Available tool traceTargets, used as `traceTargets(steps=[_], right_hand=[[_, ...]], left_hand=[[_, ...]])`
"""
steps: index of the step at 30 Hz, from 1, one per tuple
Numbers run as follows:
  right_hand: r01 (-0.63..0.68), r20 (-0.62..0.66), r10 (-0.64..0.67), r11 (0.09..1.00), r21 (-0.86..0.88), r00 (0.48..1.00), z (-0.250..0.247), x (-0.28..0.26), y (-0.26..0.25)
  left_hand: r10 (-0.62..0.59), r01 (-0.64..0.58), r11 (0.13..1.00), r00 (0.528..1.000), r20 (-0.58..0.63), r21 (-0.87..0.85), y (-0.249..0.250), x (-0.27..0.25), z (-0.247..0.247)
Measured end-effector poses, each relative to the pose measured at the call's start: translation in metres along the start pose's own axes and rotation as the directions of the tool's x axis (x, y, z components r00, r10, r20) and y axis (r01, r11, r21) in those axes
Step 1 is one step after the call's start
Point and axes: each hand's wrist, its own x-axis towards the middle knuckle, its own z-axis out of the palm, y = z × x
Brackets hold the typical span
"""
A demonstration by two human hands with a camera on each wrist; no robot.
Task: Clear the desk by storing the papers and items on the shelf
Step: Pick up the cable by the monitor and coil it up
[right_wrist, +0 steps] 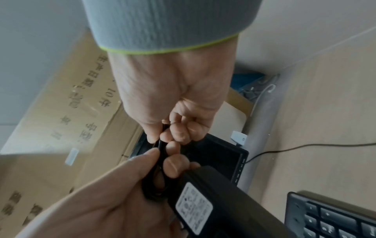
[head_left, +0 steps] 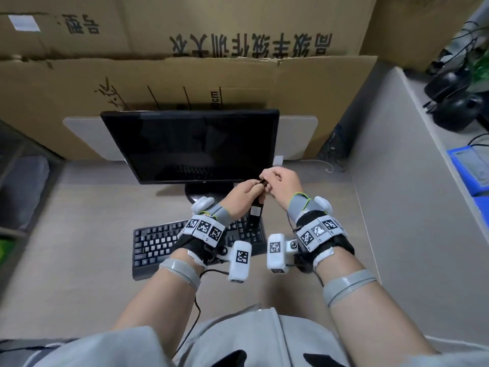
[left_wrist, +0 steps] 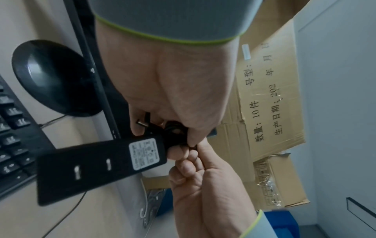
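the left hand (head_left: 244, 192) is gripping a black power adapter (left_wrist: 97, 167) above the keyboard (head_left: 156, 245) on the counter (head_left: 79, 234); the right hand (head_left: 283, 185) is pinching its coiled cord (right_wrist: 157, 175) before the monitor (head_left: 190, 144)

Adapter label (left_wrist: 144, 155): print too small and blurred to read.
Coiled cable (right_wrist: 156, 175): mostly hidden between the fingers of both hands.
Keyboard (head_left: 156, 245): middle covered by the left wrist rig; cut by the frame edge in both wrist views.
Monitor base (head_left: 209, 190): partly hidden behind the left hand (head_left: 244, 193).
Shelf: not identifiable.
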Motion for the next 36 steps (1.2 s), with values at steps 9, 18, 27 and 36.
traceTargets(steps=[9,18,27,36], right_hand=[[-0.215,-0.037,0.214,0.976,-0.027,0.976,-0.073,0.058,0.063],[-0.382,-0.132,0.386,0.696,-0.608,0.913,-0.148,0.15,0.171],[-0.432,-0.076,0.542,0.568,-0.701,0.837,-0.146,0.198,0.207],[-0.456,-0.037,0.5,0.753,-0.474,0.865,-0.133,0.153,0.198]], left_hand=[[-0.183,0.173,0.943,0.983,-0.01,-0.285,-0.013,0.081,0.069],[-0.311,0.292,0.902,0.95,-0.009,-0.318,-0.021,0.172,0.107],[-0.428,0.401,0.852,0.904,-0.007,-0.335,-0.046,0.208,0.12],[-0.388,0.35,0.847,0.922,-0.013,-0.4,-0.041,0.184,0.116]])
